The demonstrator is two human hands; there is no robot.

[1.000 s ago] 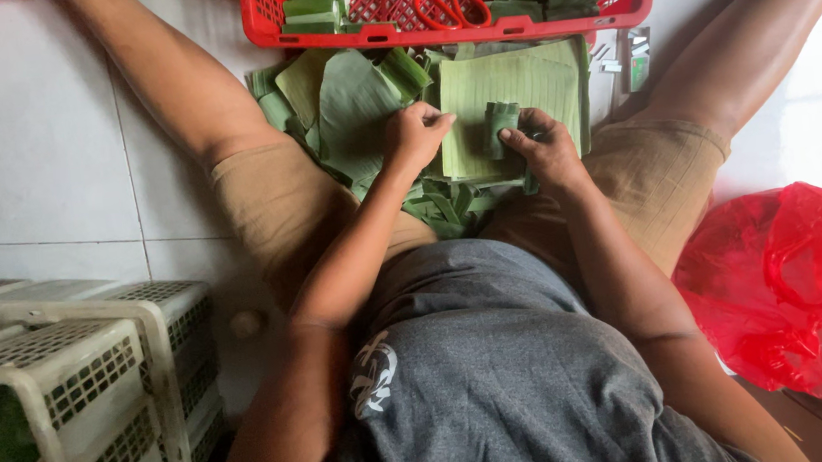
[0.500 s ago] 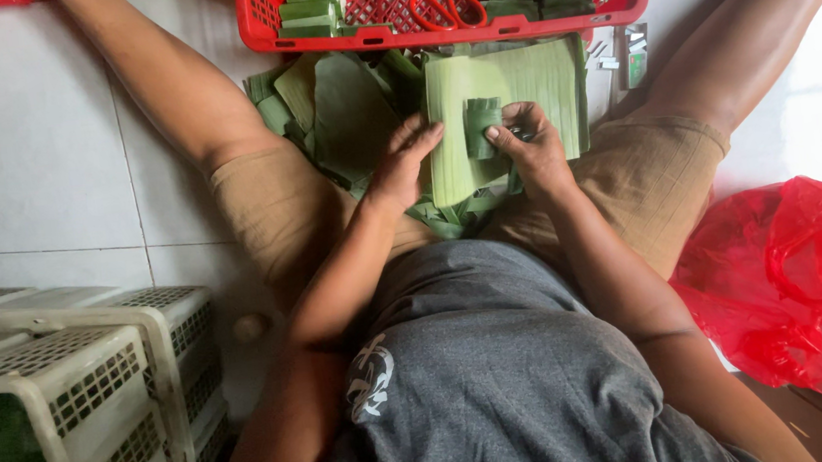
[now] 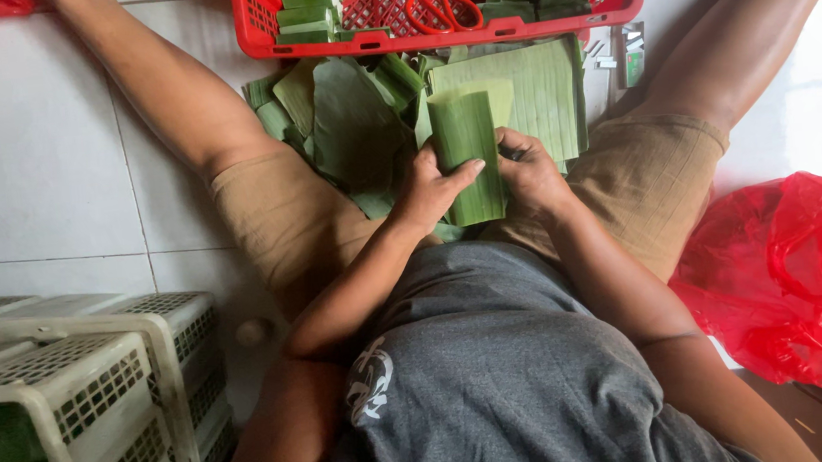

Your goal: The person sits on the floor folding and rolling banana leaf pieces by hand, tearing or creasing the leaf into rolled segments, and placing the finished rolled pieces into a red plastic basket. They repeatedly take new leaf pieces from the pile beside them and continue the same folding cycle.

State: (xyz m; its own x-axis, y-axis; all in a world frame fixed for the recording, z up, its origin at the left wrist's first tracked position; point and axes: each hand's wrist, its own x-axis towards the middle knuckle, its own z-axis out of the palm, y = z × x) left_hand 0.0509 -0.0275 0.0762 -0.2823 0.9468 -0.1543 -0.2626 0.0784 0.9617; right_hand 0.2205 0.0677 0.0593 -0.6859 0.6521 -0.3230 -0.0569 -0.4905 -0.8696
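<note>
I sit on a tiled floor with my legs spread. Between them, both hands hold a green banana-leaf roll (image 3: 466,145) upright. My left hand (image 3: 427,191) wraps its left side, with the fingers laid across the front. My right hand (image 3: 528,171) grips the right side. Behind the roll lies a flat banana leaf sheet (image 3: 539,83) on a pile of loose leaf pieces (image 3: 345,117).
A red plastic crate (image 3: 442,27) at the top holds folded leaf bundles (image 3: 306,0) and red-handled scissors (image 3: 442,5). White plastic baskets (image 3: 95,392) with greens stand at the lower left. A red plastic bag (image 3: 797,274) lies at the right. Small metal items (image 3: 623,50) sit by my right knee.
The flat leaf that my hands pressed down has been rolled around a small packet into an upright roll. Both hands moved closer to my body.
</note>
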